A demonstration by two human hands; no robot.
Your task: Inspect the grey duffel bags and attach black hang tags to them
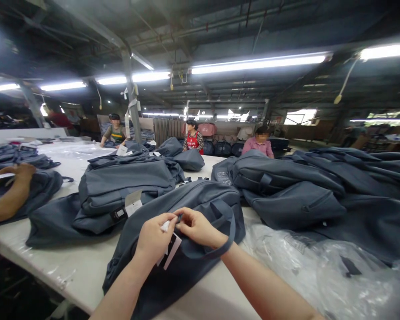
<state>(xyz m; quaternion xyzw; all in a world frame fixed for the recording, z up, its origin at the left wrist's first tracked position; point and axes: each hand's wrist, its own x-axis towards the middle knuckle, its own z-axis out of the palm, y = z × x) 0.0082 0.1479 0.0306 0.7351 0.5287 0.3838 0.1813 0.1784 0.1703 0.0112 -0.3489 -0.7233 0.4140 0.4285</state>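
A dark blue-grey bag (pixel 193 198) lies on the table right before me. Over it my left hand (pixel 153 238) is closed in a pinch, with a small white piece (pixel 166 226) showing between its fingers. Below those fingers hangs a black and white hang tag (pixel 172 251). My right hand (pixel 197 226) is also closed, its fingertips meeting the left ones at a tiny dark piece that I cannot make out. The bag's strap (pixel 231 229) loops around my right wrist.
More blue-grey bags (pixel 126 180) are heaped at left and right on the white table (pixel 36 262). Clear plastic bags (pixel 313 266) lie at the right front. A co-worker's arms (pixel 15 191) reach in at left. Several people are across the table, including one in a red apron (pixel 193 141).
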